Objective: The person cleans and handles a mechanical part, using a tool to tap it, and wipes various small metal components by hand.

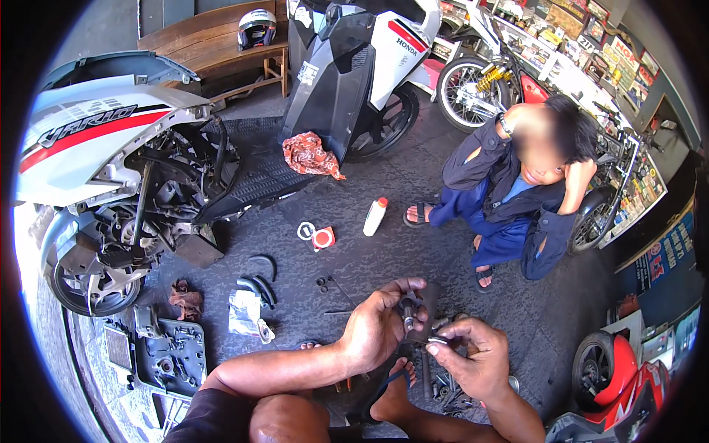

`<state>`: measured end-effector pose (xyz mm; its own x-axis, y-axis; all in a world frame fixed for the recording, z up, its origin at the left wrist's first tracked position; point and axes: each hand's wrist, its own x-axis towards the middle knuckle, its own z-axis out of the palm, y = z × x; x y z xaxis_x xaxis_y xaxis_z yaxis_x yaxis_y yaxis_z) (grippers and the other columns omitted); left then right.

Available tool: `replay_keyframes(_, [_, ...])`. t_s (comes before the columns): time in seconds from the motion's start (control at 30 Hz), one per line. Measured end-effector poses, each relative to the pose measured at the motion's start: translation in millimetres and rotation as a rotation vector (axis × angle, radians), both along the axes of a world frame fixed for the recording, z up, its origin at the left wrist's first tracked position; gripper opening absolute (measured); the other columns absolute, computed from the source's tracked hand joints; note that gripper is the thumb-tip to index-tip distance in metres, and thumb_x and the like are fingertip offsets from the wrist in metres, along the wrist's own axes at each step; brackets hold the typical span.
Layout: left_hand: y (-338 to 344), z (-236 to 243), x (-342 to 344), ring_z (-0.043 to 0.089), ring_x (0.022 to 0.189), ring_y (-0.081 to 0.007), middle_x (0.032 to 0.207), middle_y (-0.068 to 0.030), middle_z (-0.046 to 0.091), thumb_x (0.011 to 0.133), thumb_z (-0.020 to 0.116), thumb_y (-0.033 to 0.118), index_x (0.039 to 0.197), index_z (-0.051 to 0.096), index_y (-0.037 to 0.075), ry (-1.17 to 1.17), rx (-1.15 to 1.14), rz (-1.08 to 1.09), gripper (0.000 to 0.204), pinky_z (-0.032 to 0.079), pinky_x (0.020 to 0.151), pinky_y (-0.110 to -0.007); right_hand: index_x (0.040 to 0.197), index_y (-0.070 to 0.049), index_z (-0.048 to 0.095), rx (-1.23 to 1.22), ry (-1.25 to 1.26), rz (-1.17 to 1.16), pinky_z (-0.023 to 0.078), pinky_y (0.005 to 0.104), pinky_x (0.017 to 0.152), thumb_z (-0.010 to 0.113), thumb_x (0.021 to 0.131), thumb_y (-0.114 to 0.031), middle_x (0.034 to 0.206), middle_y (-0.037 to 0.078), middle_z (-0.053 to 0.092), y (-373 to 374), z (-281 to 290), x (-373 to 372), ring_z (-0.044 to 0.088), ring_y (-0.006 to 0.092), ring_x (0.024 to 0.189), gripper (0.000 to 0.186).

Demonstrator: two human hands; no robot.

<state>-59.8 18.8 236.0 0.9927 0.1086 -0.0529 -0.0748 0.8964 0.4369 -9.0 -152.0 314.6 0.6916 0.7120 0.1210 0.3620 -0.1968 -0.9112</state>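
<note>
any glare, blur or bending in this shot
Head view: glare whites out the left edge by the white scooter; head view: the wooden bench looks bowed; head view: a dark blurred patch adjoins the left hand.

In your left hand (377,328) you have a small metal part (408,313), dark at its upper end, with a bright cylindrical section below that stands close to upright and leans slightly. Your fingers hide some of its outline. Between the thumb and fingers of your right hand (473,356) sits a thin metal piece (437,340), its pale edge catching light, lying nearly flat. It is just beside the first part; contact cannot be made out.
</note>
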Motion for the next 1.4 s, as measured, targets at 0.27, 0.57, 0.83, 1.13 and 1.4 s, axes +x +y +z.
replay_keyframes(0.27, [-6.4,3.7,-2.1,0.055,0.1,-0.0256,0.109,-0.0167,0.053,0.094,0.038,0.019,0.135,0.044,-0.003,0.013,-0.025,0.002,0.048,0.046,0.091,-0.04,0.11,-0.004,0.047,0.085,0.222,0.088,0.056,0.024,0.068,0.072,0.087,0.006,0.092,0.009,0.069,10.3,-22.7,0.5,0.067,0.0089,0.078,0.035])
replay_keyframes(0.57, [-9.1,0.0,-0.3,0.057,0.114,-0.0353,0.128,-0.0232,0.051,0.092,0.04,0.024,0.135,0.044,-0.003,0.179,-0.014,-0.027,0.051,0.046,0.101,-0.048,0.108,0.0,0.056,-0.12,-0.238,-0.052,0.056,0.0301,0.061,0.077,0.086,-0.004,0.09,0.013,0.069,17.4,-22.1,1.2,0.069,0.0151,0.074,0.031])
replay_keyframes(0.83, [-13.6,-12.9,-3.0,0.057,0.116,-0.0299,0.129,-0.0203,0.056,0.096,0.036,0.016,0.145,0.038,-0.006,-0.057,0.087,-0.002,0.054,0.042,0.106,-0.043,0.107,0.0,0.065,-0.054,-0.691,-0.01,0.057,0.0354,0.066,0.077,0.081,-0.003,0.093,0.014,0.067,21.7,-23.7,6.4,0.069,0.0269,0.078,0.029])
replay_keyframes(1.13, [1.6,2.9,-15.0,0.056,0.122,-0.017,0.134,-0.0158,0.06,0.102,0.043,0.0,0.144,0.044,-0.006,-0.129,0.752,0.057,0.043,0.045,0.105,-0.032,0.104,0.003,0.063,0.008,-0.573,0.009,0.058,0.0319,0.072,0.074,0.083,0.002,0.102,0.016,0.066,9.4,-16.8,8.2,0.07,0.0228,0.084,0.024])
replay_keyframes(1.4, [-3.4,6.7,-14.3,0.062,0.11,-0.0241,0.117,-0.0151,0.062,0.093,0.056,-0.006,0.123,0.064,-0.004,-0.218,1.041,0.377,0.032,0.05,0.094,-0.033,0.116,0.004,0.064,0.107,-0.229,-0.076,0.061,0.0294,0.078,0.071,0.087,0.0,0.109,0.015,0.065,3.5,-25.4,10.0,0.072,0.0193,0.09,0.03])
